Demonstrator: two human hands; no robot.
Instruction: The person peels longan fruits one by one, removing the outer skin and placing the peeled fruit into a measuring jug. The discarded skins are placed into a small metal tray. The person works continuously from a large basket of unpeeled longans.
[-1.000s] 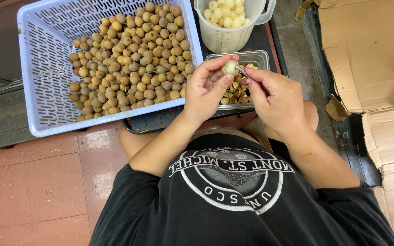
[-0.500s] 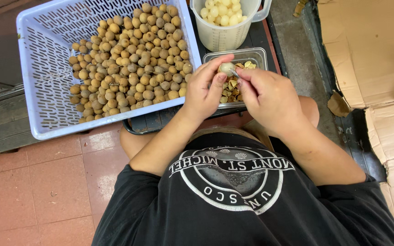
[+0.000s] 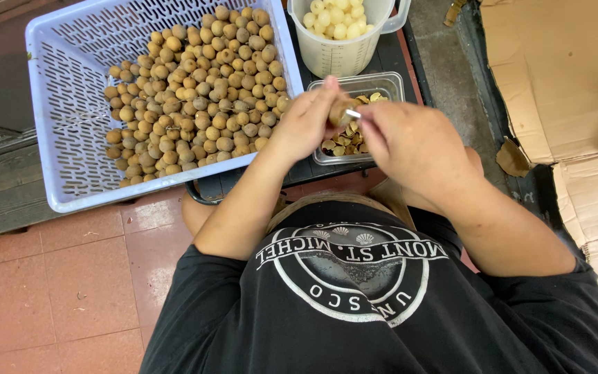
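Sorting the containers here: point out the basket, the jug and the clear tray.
basket (image 3: 57,104), head view, bare left wall.
jug (image 3: 344,59), head view, front wall.
clear tray (image 3: 397,82), head view, right rim.

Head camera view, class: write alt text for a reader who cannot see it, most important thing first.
Seen from above, a person's left hand holds a small brown fruit over a clear tray of peelings while the right hand works at it with a small metal tool. A lavender basket of unpeeled fruit sits to the left; a jug of pale peeled fruit stands beyond.
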